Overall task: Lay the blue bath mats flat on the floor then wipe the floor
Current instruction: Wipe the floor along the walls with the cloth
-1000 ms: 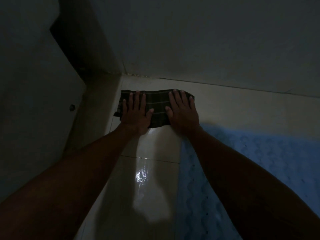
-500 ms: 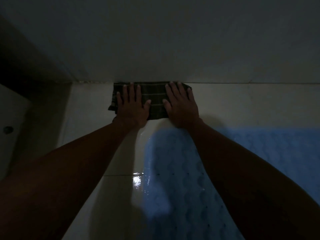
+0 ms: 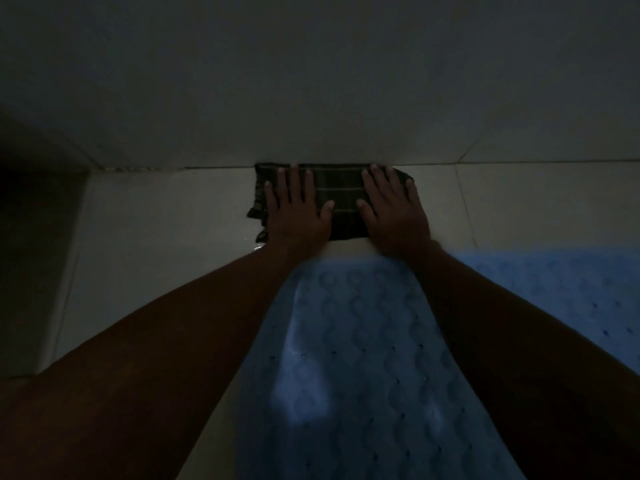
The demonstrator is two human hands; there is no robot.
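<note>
Blue bath mat [image 3: 349,358] flat, long axis toward wall; left hand [image 3: 298,216], right hand [image 3: 394,216] spread flat, pressing cloth [image 3: 341,199].

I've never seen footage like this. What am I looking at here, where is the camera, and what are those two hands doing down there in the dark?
There is no machine here: a person wears a camera on the head, looking forward and down at their own arms. The room is dim. The left hand and the right hand lie flat, fingers spread, pressing a dark striped cloth onto the pale tiled floor, right where it meets the wall. Nothing is gripped; the cloth is only pressed down for wiping. Nearer the person, a blue bath mat with a wavy pattern lies flat between the arms.
</note>
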